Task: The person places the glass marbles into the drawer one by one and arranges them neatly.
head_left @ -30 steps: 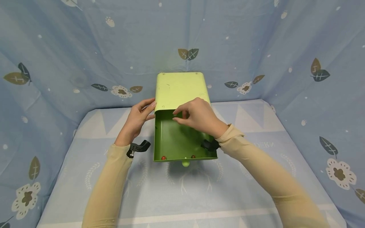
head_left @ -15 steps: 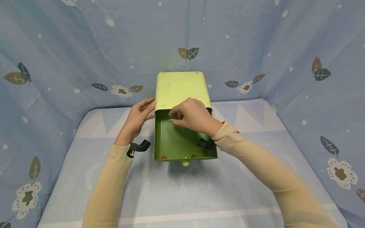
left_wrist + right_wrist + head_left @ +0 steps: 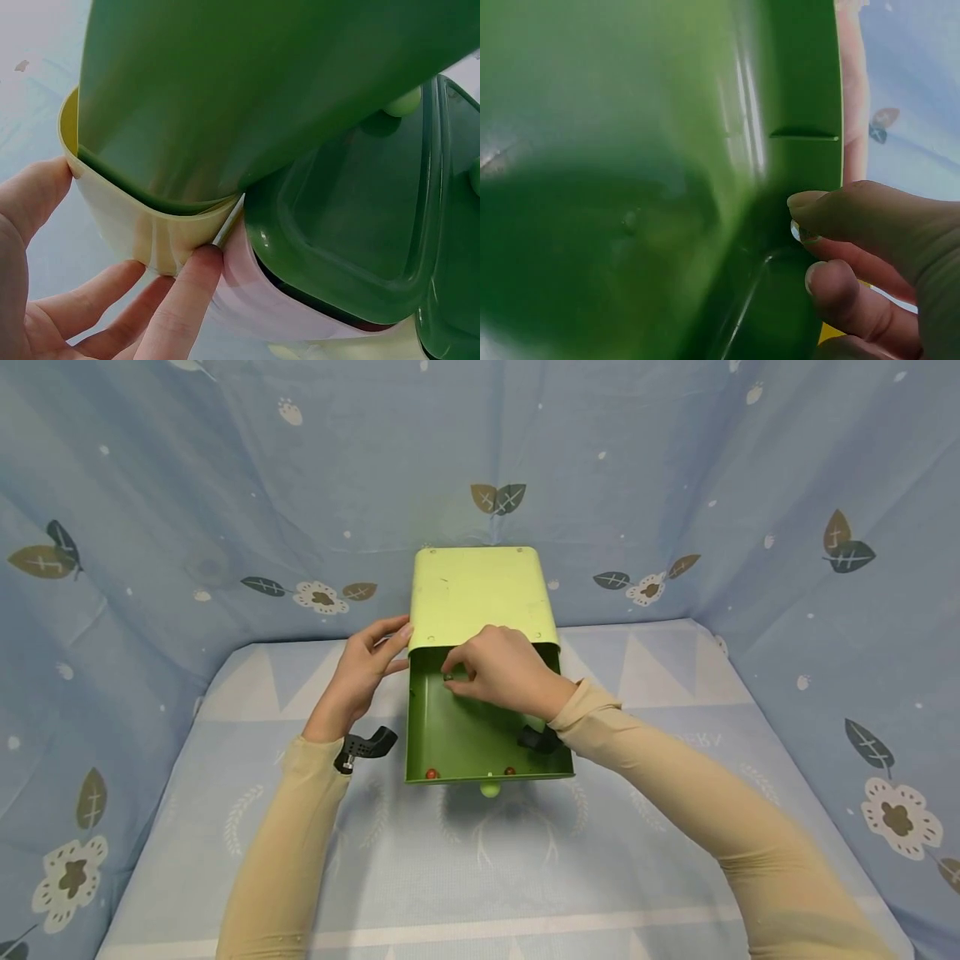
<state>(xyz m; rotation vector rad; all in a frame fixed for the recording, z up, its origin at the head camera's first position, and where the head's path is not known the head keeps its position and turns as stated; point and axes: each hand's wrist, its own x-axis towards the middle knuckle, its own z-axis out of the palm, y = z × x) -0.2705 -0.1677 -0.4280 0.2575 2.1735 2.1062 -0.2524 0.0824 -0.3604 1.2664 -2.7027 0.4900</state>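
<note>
A drawer unit with a yellow-green top casing [image 3: 480, 593] stands at the back of the table, its green drawer [image 3: 480, 739] pulled out. My right hand [image 3: 502, 672] is over the drawer's back left part, pinching a small glassy marble [image 3: 798, 231] between thumb and finger. Two red marbles, one on the left [image 3: 432, 774] and one on the right [image 3: 510, 771], lie along the drawer's front wall. My left hand [image 3: 362, 672] touches the casing's left side near its front edge, fingers fairly straight. The left wrist view shows its fingertips [image 3: 201, 262] against the casing.
Below the open drawer, the left wrist view shows a pink casing [image 3: 240, 292] and shut green drawers [image 3: 345, 232] with round knobs. A light green knob [image 3: 490, 789] sticks out from the open drawer's front. Blue patterned cloth [image 3: 300, 485] hangs behind and at both sides.
My right hand has moved left and slightly toward me above the drawer, fingers still pinched together. The left hand, drawer and red marbles have stayed in place.
</note>
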